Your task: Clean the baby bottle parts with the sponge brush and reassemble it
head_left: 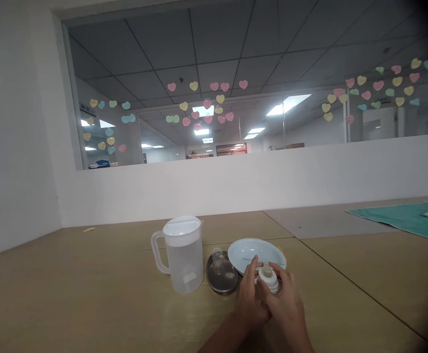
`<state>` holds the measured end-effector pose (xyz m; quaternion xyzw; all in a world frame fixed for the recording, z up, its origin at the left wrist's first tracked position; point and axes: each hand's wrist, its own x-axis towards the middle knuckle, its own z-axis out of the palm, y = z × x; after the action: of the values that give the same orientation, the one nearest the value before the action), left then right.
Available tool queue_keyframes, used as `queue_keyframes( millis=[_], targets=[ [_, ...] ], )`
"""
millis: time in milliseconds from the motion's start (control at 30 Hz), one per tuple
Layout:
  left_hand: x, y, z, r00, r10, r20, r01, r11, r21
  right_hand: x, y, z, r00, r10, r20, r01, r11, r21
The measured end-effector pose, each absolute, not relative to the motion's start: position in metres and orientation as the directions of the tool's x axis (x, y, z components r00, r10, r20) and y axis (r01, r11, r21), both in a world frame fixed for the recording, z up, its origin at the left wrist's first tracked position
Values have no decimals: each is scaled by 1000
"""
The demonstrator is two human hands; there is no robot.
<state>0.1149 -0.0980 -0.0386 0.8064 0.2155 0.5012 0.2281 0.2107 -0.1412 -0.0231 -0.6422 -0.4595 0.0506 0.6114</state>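
Both hands are closed around a baby bottle point(268, 278), low in the view and right of centre. Its white collar and pale, see-through nipple point up; the lower body is largely hidden by the fingers. My left hand point(250, 300) grips its left side, while my right hand point(286, 300) wraps the right side with the thumb at the collar. Just behind the fingers is a light-blue bowl point(240, 249), with a thin pale stick-like thing in it. Left of my left hand lies a dark, shiny metal dish point(226, 283) with a clear rounded cap point(217, 256) in it.
A translucent lidded pitcher point(185, 262) stands left of the dish, handle to the left. Something yellow shows behind the bowl's right rim. A teal cloth point(398, 215) lies at the far right. Behind the table point(107, 284) rises a white wall with a window bearing heart stickers.
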Motion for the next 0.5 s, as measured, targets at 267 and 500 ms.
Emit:
queue_keyframes(
  millis=[267,500],
  targets=[
    [110,-90,-38,462,453,762,185,-890,417,202,-142,-21,616,593,519,550,148,-822],
    [68,-66,-20,592,281,756,287,-949,128,239,-133,-56,312,758,573,517,370,-772]
  ],
)
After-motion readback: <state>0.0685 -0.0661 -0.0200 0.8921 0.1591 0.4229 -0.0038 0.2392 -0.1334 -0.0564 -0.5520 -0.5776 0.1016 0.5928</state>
